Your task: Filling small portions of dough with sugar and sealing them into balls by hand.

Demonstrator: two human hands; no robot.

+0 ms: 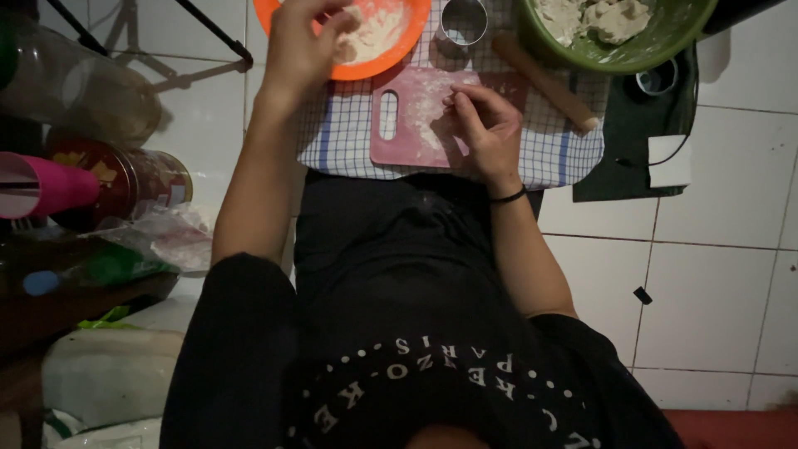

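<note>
Near the top centre of the frame, I see a pink cutting board (416,125) lying on a blue-checked cloth (341,141) spread over the white tiled floor (715,274), which likely keeps flour off the tiles. My right hand (486,125) rests on the board's right part, wrist bent, its fingers (457,104) curled together and pinching at a pale floured patch; whether a bit of dough sits between them I cannot tell. My left hand (303,41) reaches up to the orange bowl (399,41) at the top edge, forearm stretched long, fingers bunched over the flour or dough inside, seemingly pinching some; what they grip is hidden.

Just right of the orange bowl stands a round metal cutter (464,21), then a wooden rolling pin (544,79) lying slantwise, and a green bowl (665,46) with dough lumps in the upper right, all kept within easy reach. At the left sit a red tin (133,179) and a pink cup (50,187).
</note>
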